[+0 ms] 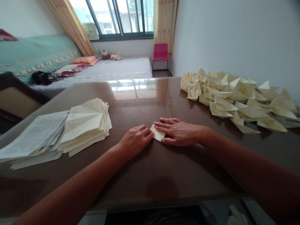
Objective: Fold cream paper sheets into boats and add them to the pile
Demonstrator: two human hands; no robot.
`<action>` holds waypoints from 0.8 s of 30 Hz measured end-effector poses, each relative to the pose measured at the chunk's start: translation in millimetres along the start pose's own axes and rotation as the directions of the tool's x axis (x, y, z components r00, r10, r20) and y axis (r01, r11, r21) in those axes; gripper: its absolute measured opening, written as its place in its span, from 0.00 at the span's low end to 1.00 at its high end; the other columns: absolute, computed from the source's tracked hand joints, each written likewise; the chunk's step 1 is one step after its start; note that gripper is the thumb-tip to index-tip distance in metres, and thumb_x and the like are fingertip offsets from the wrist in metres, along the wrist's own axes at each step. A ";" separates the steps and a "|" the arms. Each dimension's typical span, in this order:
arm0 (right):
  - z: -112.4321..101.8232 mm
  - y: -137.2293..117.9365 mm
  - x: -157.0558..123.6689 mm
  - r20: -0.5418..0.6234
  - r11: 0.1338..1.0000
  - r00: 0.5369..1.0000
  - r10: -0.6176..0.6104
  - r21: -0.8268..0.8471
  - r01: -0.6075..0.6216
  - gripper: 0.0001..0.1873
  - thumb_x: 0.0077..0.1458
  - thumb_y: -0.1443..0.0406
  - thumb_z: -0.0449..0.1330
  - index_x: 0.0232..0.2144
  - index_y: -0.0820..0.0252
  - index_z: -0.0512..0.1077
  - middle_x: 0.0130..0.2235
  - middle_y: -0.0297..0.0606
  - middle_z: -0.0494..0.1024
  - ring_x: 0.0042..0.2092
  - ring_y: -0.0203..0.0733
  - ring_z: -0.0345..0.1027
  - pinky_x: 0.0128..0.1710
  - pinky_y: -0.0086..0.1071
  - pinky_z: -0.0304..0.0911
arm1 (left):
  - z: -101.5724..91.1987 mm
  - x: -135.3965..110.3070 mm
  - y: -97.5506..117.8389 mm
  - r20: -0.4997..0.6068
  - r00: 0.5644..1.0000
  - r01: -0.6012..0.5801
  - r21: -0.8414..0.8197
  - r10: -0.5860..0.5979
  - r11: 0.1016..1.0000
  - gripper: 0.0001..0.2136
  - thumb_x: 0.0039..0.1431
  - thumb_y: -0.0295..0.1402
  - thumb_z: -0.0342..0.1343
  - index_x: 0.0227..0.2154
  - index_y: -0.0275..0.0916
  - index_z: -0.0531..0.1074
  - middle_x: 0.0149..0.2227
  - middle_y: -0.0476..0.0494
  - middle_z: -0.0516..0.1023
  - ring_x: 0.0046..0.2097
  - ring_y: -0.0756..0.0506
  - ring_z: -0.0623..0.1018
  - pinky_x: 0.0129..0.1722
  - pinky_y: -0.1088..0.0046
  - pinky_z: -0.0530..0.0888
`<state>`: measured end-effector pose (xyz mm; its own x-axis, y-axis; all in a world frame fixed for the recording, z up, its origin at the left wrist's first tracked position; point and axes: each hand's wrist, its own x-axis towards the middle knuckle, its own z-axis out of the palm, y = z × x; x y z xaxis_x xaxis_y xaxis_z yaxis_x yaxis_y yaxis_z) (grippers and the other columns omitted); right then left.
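A small folded piece of cream paper (157, 133) lies on the glossy brown table (150, 175) in front of me. My right hand (178, 132) lies flat over its right part, fingers stretched out and pressing it down. My left hand (136, 141) is curled, fingers bent and pressed against the paper's left edge. Most of the paper is hidden under the two hands.
A stack of cream folded sheets (85, 126) and printed pages (32, 139) lies at the left. A heap of folded paper boats (236, 97) fills the right of the table by the white wall. Beyond the table are a bed (105, 70) and a pink chair (160, 53).
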<state>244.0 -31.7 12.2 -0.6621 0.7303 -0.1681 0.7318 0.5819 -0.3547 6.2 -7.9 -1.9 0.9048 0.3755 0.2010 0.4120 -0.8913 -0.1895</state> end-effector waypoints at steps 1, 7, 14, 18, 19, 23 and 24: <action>0.1 0.0 -0.5 -0.012 1.000 1.000 0.003 -0.001 -0.003 0.37 0.61 0.48 0.45 0.67 0.55 0.44 0.68 0.38 0.46 0.68 0.54 0.34 0.64 0.48 0.35 | 0.2 0.0 0.9 -0.004 1.000 0.001 0.018 -0.001 1.000 0.07 0.63 0.29 0.49 0.41 0.38 0.71 0.37 0.44 0.76 0.41 0.45 0.73 0.38 0.69 0.71; -10.1 17.8 1.3 -0.108 0.987 0.982 -0.156 0.030 0.160 0.40 0.51 0.49 0.60 0.63 0.53 0.56 0.63 0.41 0.61 0.65 0.53 0.45 0.60 0.46 0.46 | 0.4 -1.2 1.2 -0.025 0.999 0.041 0.035 -0.040 0.999 0.06 0.64 0.29 0.49 0.36 0.38 0.71 0.34 0.45 0.74 0.39 0.46 0.72 0.37 0.71 0.69; -14.4 19.8 8.1 -0.317 0.967 0.926 -0.207 0.079 0.244 0.14 0.49 0.63 0.64 0.39 0.60 0.72 0.38 0.39 0.74 0.42 0.42 0.65 0.44 0.34 0.61 | 2.0 -1.5 -3.7 -0.079 0.994 0.072 -0.016 -0.073 0.997 0.11 0.66 0.33 0.45 0.34 0.38 0.72 0.31 0.46 0.74 0.37 0.47 0.72 0.37 0.72 0.70; -5.8 22.8 12.6 -0.305 0.958 0.922 -0.240 0.082 0.277 0.10 0.50 0.69 0.61 0.38 0.57 0.75 0.36 0.37 0.75 0.41 0.39 0.65 0.43 0.31 0.60 | 2.7 -1.6 -5.6 -0.094 0.995 0.033 -0.045 -0.037 0.998 0.11 0.66 0.34 0.45 0.40 0.40 0.72 0.33 0.46 0.74 0.38 0.48 0.72 0.37 0.72 0.70; -4.8 24.7 13.1 -0.288 0.956 0.926 -0.244 0.088 0.279 0.10 0.50 0.69 0.61 0.37 0.56 0.76 0.36 0.36 0.76 0.41 0.39 0.65 0.43 0.31 0.60 | 2.5 -1.7 -5.8 -0.099 0.995 0.021 -0.055 -0.027 0.998 0.11 0.66 0.33 0.45 0.41 0.41 0.72 0.34 0.46 0.75 0.39 0.48 0.72 0.38 0.72 0.70; -6.1 31.9 12.5 -0.252 0.954 0.941 -0.226 0.139 0.266 0.09 0.53 0.68 0.60 0.36 0.55 0.78 0.39 0.36 0.77 0.42 0.38 0.67 0.46 0.31 0.60 | 1.4 -2.2 -5.7 -0.089 0.995 0.022 -0.127 -0.034 0.992 0.12 0.66 0.32 0.44 0.43 0.42 0.73 0.38 0.45 0.76 0.43 0.48 0.72 0.40 0.73 0.71; -7.1 33.0 12.1 -0.246 0.952 0.943 -0.223 0.154 0.265 0.09 0.54 0.67 0.59 0.37 0.55 0.78 0.39 0.36 0.78 0.42 0.38 0.68 0.46 0.31 0.60 | 1.3 -2.2 -5.7 -0.078 0.995 0.045 -0.158 -0.058 0.986 0.12 0.67 0.32 0.44 0.42 0.42 0.73 0.39 0.45 0.76 0.43 0.48 0.72 0.40 0.74 0.71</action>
<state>261.2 -1.1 5.0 -0.7477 0.6475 0.1468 0.4966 0.6922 -0.5237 2.0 -3.4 -2.5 0.8680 0.4059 0.2861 0.4305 -0.9022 -0.0261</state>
